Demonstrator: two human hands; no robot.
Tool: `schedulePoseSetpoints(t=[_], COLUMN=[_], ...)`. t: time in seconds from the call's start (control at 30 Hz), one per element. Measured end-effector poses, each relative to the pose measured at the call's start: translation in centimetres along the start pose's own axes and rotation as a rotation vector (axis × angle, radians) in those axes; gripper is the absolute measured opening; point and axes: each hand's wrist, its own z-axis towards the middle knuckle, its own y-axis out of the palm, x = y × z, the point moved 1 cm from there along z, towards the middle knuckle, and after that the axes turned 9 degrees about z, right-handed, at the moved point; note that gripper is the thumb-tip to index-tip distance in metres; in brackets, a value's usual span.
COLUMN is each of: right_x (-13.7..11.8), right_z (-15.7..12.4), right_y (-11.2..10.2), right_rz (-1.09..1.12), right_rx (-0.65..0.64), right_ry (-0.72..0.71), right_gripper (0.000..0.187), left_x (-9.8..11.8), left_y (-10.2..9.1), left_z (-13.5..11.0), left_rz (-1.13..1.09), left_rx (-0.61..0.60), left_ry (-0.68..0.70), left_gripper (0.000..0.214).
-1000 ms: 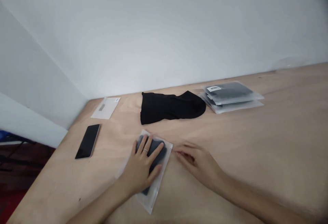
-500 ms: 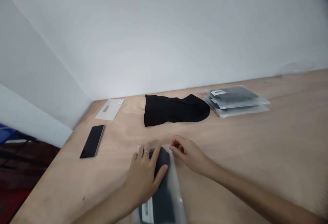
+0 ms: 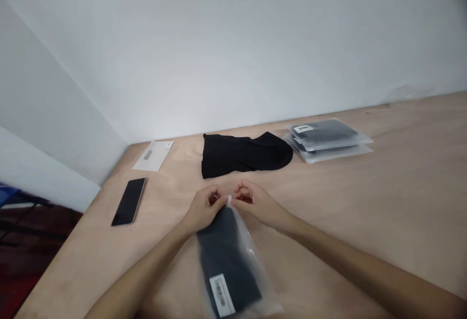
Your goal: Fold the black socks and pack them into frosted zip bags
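Note:
A frosted plastic bag [image 3: 245, 241] with folded black fabric inside lies in front of me, its far end lifted a little. Near its close end sits a white barcode label [image 3: 222, 295]. My left hand [image 3: 206, 208] pinches the bag's far edge between thumb and curled fingers. Right beside it, my right hand [image 3: 253, 202] is closed on the same edge at the corner. Beyond both hands a black sock-shaped cloth [image 3: 246, 154] is spread flat on the wooden table [image 3: 321, 202].
Several bagged dark items [image 3: 328, 136] are stacked at the back right. To the left lie a phone [image 3: 129, 202] and a flat white packet [image 3: 153, 155]. A white wall [image 3: 233, 51] borders the table's back; crumpled clear plastic [image 3: 406, 93] rests against it at right.
My left hand has gone from lying spread on the bag to pinching its far edge. The bag's far end has risen, and my right hand has moved slightly left, against that edge.

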Motion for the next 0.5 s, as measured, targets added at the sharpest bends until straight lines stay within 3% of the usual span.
schedulePoseSetpoints(t=[0.13, 0.33, 0.5], right_x=[-0.4, -1.8, -3.0], right_z=[-1.4, -6.3, -7.8], right_y=[0.4, 0.0, -1.4], right_rz=[0.031, -0.004, -0.070], right_rx=[-0.087, -0.249, -0.350], right_ry=[0.077, 0.224, 0.350], right_gripper=[0.026, 0.023, 0.024], left_x=[-0.4, -1.6, -0.9], left_y=[-0.7, -3.0, -3.3], left_z=[-0.1, 0.4, 0.2], left_rz=[0.007, 0.030, -0.023], left_rx=[0.109, 0.246, 0.206], left_ry=[-0.024, -0.058, -0.051], left_gripper=[0.026, 0.025, 0.030])
